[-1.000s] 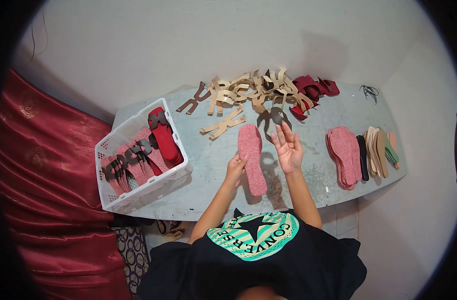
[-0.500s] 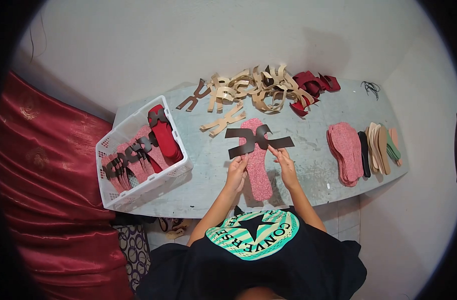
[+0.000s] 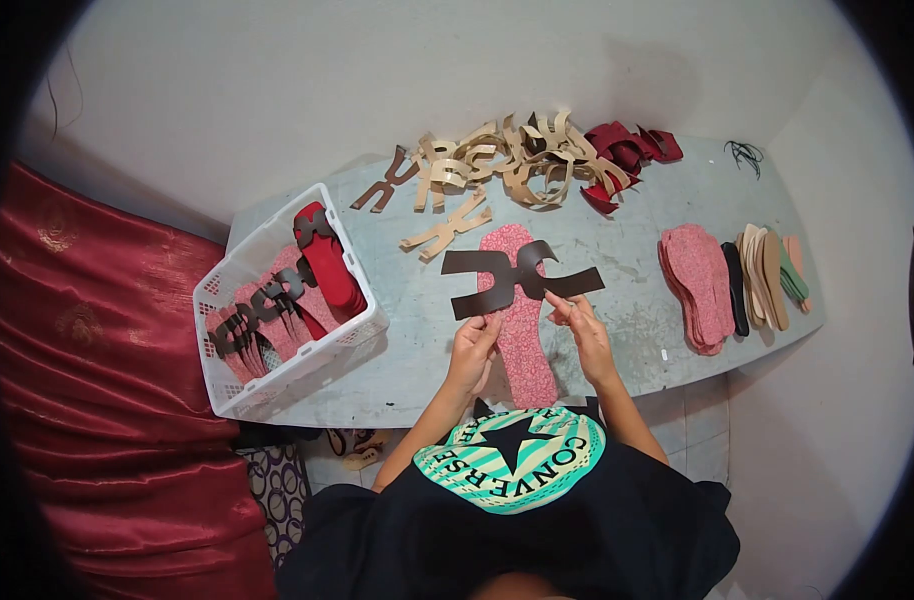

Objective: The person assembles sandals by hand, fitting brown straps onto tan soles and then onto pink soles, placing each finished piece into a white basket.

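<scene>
A dark brown X-shaped sandal strap point(image 3: 495, 287) lies across the upper part of a pink patterned insole point(image 3: 526, 345) in the middle of the table. Its left half looks flat, while the right half curls up a little. My left hand point(image 3: 473, 352) pinches the strap's lower edge on the left, thumb and fingers together beside the insole. On the other side, my right hand point(image 3: 587, 338) is closed at the lower right edge of the strap, its fingertips pinching there.
A white plastic basket point(image 3: 365, 338) at the left holds red and pink insoles with dark straps. Beige straps point(image 3: 467, 165) and dark red straps point(image 3: 617, 155) are heaped at the back. Stacked pink insoles point(image 3: 699, 290) and several other coloured soles point(image 3: 767, 280) lie right, near black cords point(image 3: 745, 155).
The strap's right lower leg reaches slightly further right, and my right hand has shifted with it. My left hand keeps its pinch. The camera view has tilted a little.
</scene>
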Demonstrator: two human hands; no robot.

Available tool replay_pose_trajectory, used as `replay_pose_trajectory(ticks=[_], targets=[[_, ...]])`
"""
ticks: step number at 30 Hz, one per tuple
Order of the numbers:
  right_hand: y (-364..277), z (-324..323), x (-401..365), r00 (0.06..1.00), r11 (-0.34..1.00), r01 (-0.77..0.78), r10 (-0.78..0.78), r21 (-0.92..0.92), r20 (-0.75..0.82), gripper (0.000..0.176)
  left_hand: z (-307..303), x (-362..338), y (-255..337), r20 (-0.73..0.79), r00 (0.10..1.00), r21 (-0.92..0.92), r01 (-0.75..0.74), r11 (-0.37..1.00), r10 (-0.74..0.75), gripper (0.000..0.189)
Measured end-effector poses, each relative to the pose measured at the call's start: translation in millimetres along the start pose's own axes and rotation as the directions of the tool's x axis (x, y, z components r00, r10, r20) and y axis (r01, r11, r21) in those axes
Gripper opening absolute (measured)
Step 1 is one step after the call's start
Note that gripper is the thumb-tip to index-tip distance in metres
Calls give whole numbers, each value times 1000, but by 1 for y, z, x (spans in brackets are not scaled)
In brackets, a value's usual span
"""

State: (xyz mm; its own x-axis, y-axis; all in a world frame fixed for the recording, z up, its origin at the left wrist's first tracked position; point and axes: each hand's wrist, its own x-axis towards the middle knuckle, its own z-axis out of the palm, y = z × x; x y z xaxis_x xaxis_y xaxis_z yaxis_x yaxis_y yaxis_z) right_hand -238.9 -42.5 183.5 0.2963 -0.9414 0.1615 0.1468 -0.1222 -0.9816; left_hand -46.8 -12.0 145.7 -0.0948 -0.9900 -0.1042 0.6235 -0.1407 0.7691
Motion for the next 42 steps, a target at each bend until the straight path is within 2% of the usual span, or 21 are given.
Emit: replay_pose_trajectory(ticks=[2, 4, 5, 7, 10, 12, 17, 19, 20, 22, 23, 24, 25, 26, 28, 29, 31, 32, 34, 38, 42], targets=[[-3, 1, -3, 1000, 999, 1, -1, 44, -4, 43, 6, -1, 2, -9, 1000, -84, -11, 996, 10, 17], [-4, 1, -9, 985, 944, -170, 172, 282, 18, 43, 13, -3, 1, -37, 999, -98, -15, 995, 11, 17], [-4, 1, -10, 985, 945, -172, 174, 280, 17, 43, 15, -4, 0, -65, 998, -110, -23, 994, 15, 17], [-1, 3, -14, 966, 782, -245, 248, 573, 73, 38, 11, -5, -4, -47, 999, -112, -20, 993, 15, 18], [-4, 1, -15, 939, 704, -296, 337, 646, 64, 30, 1, -6, -9, -27, 1000, -78, 6, 997, -8, 18], [1, -3, -15, 937, 680, -297, 341, 671, 69, 30, -3, -7, -11, -26, 999, -44, 29, 999, -30, 18], [2, -8, -15, 938, 635, -297, 335, 713, 91, 37, 7, -9, -4, -23, 999, -89, 29, 996, -32, 17], [-8, -5, -15, 925, 720, -325, 377, 613, 48, 41, 17, -10, -1, -57, 998, -89, 30, 996, -35, 13], [-8, -6, -16, 923, 717, -329, 381, 614, 50, 41, 19, -11, 0, -88, 995, -88, 28, 996, -36, 8], [-8, -12, -18, 957, 925, -275, 289, 261, -18, 37, 8, -10, -8, -41, 999, -119, 26, 993, -31, 13], [-7, -13, -18, 956, 925, -276, 291, 261, -20, 37, 4, -9, -11, 11, 1000, -150, 25, 988, -23, 19], [-6, -13, -19, 973, 976, -213, 216, 38, -86, 36, 3, -9, -12, 12, 1000, -151, 28, 988, -27, 19], [-6, -14, -19, 983, 970, -152, 128, -190, -133, 37, 3, -9, -13, 6, 999, -142, 42, 989, -41, 19], [-8, -14, -19, 982, 970, -154, 129, -190, -136, 37, 3, -9, -13, 1, 998, -132, 56, 990, -56, 19], [-20, -11, -15, 972, 845, -7, -119, -535, -201, 45, 14, -11, -3, 7, 997, -126, 80, 989, -80, 24], [-19, -12, -13, 972, 845, -10, -117, -535, -203, 45, 21, -13, 3, 12, 995, -120, 101, 988, -100, 28], [-15, -13, -10, 900, 650, 197, -416, -734, -127, 48, 32, -14, 7, 1, 992, -176, 122, 977, -124, 34], [-16, -13, -9, 901, 651, 195, -414, -733, -128, 48, 37, -15, 10, -9, 989, -230, 140, 963, -146, 39], [-19, -16, -9, 904, 547, 284, -426, -787, 30, 48, 51, -16, 19, -6, 987, -284, 152, 947, -160, 41], [-14, -24, -9, 890, 504, 326, -448, -800, 81, 48, 55, -10, 24, -3, 977, -373, 197, 907, -213, 46], [-18, -27, -10, 891, 495, 328, -445, -804, 90, 47, 63, -7, 31, -29, 968, -378, 221, 899, -250, 48]])
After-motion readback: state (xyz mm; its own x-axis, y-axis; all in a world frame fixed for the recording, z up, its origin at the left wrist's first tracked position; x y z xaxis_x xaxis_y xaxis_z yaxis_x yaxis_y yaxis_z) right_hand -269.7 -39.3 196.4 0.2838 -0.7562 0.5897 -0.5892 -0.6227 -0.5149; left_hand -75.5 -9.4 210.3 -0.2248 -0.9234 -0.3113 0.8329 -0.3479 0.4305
